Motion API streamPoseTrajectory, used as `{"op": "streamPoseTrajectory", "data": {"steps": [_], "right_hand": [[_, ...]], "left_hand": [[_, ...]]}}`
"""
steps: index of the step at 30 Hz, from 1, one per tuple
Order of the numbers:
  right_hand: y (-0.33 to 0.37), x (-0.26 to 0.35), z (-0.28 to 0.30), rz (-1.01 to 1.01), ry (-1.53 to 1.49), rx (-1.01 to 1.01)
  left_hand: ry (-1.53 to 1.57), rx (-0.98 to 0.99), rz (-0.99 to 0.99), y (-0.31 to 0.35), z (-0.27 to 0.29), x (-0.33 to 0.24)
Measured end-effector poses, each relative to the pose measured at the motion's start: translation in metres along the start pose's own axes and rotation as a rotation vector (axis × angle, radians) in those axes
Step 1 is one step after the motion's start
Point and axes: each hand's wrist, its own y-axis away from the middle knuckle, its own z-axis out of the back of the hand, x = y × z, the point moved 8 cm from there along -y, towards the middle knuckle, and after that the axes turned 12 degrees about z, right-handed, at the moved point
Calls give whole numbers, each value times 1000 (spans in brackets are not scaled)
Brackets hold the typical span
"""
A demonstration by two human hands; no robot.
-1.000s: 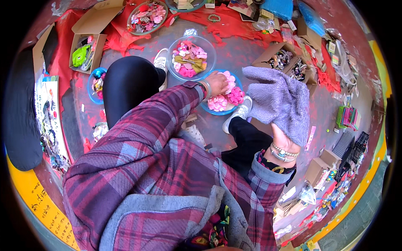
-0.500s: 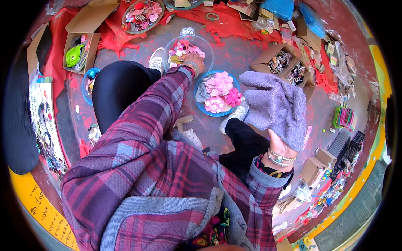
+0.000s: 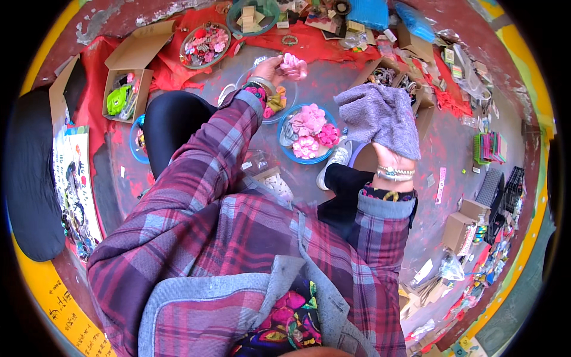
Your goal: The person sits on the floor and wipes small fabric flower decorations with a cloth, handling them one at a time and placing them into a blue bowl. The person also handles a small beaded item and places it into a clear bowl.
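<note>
My left hand (image 3: pixel 275 66) is stretched forward over a clear bowl (image 3: pixel 284 113) and is closed on a pink fabric flower (image 3: pixel 294 65). My right hand (image 3: pixel 389 156) holds up a grey-purple cloth (image 3: pixel 380 116) that drapes over the fingers and hides them. Between the hands, a blue-rimmed bowl (image 3: pixel 291 154) on the floor holds several pink flowers. Both arms wear plaid red-grey sleeves and bangles at the wrists.
Cardboard boxes (image 3: pixel 131 71) stand at the far left, one with green items. A round tray of small colourful pieces (image 3: pixel 205 44) lies on red cloth (image 3: pixel 321 44). More boxes and packets (image 3: pixel 470 226) crowd the right side. My white shoe (image 3: pixel 334 160) rests beside the blue bowl.
My left hand moved from the blue bowl forward to the clear bowl and now lifts a pink flower. The right hand with the cloth stayed about where it was.
</note>
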Motion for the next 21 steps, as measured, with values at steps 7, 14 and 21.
{"op": "streamPoseTrajectory", "data": {"steps": [7,14,21], "right_hand": [[4,11,-1,135,-260,156],[10,8,-43,831,1297,281],[-1,-3,-31,947,1634,167]], "left_hand": [[21,468,143,88,-148,0],[-330,483,36,146,-188,37],[-388,456,69,197,-208,55]]}}
